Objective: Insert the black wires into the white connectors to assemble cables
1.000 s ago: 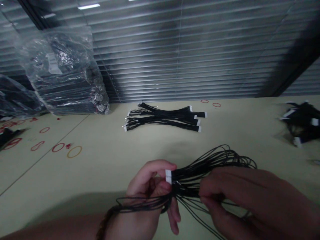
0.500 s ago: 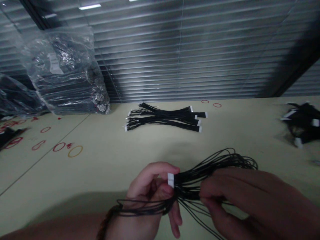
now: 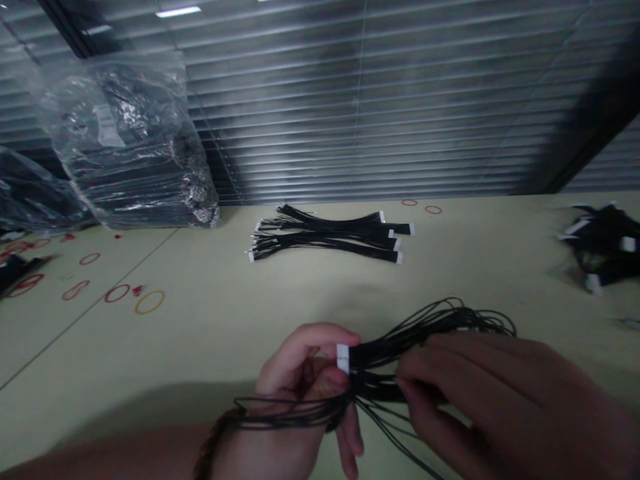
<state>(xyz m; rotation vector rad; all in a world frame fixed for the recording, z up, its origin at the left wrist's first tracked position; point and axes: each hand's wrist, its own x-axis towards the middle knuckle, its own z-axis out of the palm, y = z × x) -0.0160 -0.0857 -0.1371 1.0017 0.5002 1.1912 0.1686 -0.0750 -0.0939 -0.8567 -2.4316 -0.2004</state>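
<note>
Between the thumb and forefinger of my left hand (image 3: pixel 300 393) is the white connector (image 3: pixel 343 359) of a black wire harness (image 3: pixel 425 333). Its many thin black wires fan out to the right, and some loop back to the left across my palm and wrist. My right hand (image 3: pixel 490 400) is closed, thumb and forefinger pinched on wires just right of the connector. Whether one wire or several sit in that pinch is hidden by the fingers.
Several black wire harnesses (image 3: pixel 330 233) with white connectors lie at the table's back. A tangled pile of them (image 3: pixel 605 243) is at the right. Clear plastic bags (image 3: pixel 135 147) of dark cables stand back left. Red and yellow rubber bands (image 3: pixel 150 302) are scattered at the left.
My right hand has shifted slightly left along the wires, closer to the connector. The left hand keeps its grip almost unmoved.
</note>
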